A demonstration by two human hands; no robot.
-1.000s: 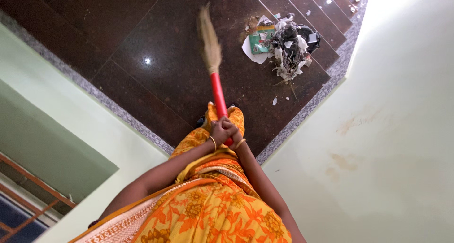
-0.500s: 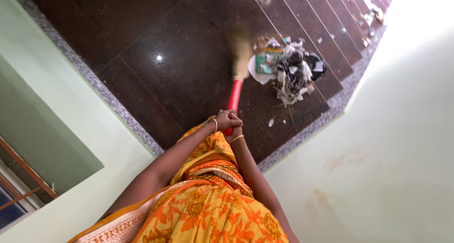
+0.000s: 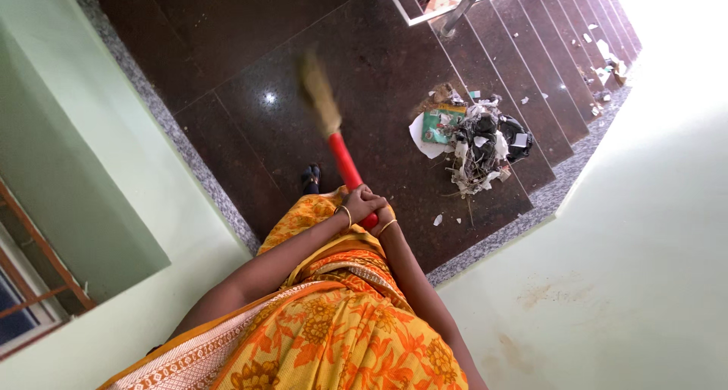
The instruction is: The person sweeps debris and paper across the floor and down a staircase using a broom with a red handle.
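I have both hands stacked at frame centre, left hand (image 3: pixel 362 202) over right hand (image 3: pixel 381 217), wrapped tight around the red handle (image 3: pixel 345 161) of the grass broom (image 3: pixel 321 98). It looks light, with a stiff handle and soft, floppy bristles reaching up-left over the dark floor (image 3: pixel 227 41). Low on the handle seems the surest hold. A litter pile (image 3: pixel 478 143) lies to the right.

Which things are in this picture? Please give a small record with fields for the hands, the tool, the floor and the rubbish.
left hand: closed on the red handle, bangle at the wrist
right hand: closed on the same handle, close beside the left hand
broom: red handle, pale bristles blurred above the floor
floor: dark polished tiles, grey speckled border
rubbish pile: paper, wrappers and dark scraps, heaped beside the steps
steps: dark, with small litter
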